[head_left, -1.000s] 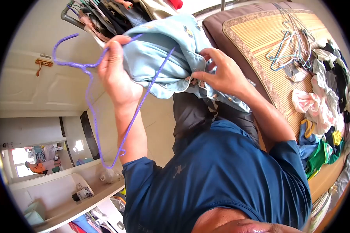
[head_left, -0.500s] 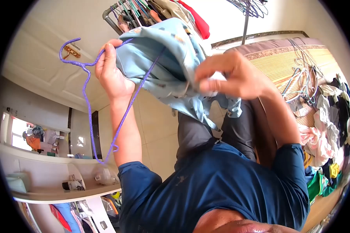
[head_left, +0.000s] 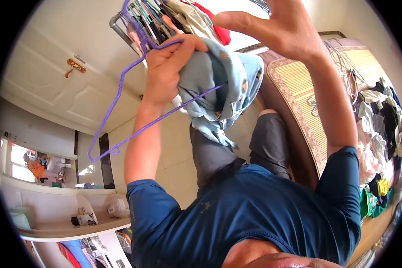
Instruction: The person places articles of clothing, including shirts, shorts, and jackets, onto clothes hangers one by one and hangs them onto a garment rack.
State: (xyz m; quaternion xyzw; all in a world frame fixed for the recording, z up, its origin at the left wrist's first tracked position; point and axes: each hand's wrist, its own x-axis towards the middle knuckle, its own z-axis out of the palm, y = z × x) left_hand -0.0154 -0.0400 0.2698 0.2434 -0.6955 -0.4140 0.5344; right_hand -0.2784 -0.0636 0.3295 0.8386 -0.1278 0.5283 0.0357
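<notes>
My left hand [head_left: 165, 71] is closed round the upper part of a purple clothes hanger [head_left: 117, 96] and the edge of a light blue patterned garment [head_left: 236, 76]. One side of the hanger runs into the garment's opening; its other side sticks out bare to the left, with the hook pointing up. The garment hangs bunched in front of my knees, and its exact kind is hard to tell. My right hand [head_left: 281, 29] is raised at the top of the view, apart from the garment. Its thumb is stretched out, the fingertips are cut off by the frame, and nothing shows in it.
A rail [head_left: 120, 33] with several hung clothes stands ahead. To the right is a bed with a woven mat [head_left: 295, 85], loose hangers [head_left: 350, 73] and a heap of clothes [head_left: 375, 134]. A door [head_left: 44, 76] and a shelf unit [head_left: 53, 210] are on the left.
My right hand has let go of the garment and moved up and away. My left hand has shifted up and to the right with the hanger, whose hook now points upward.
</notes>
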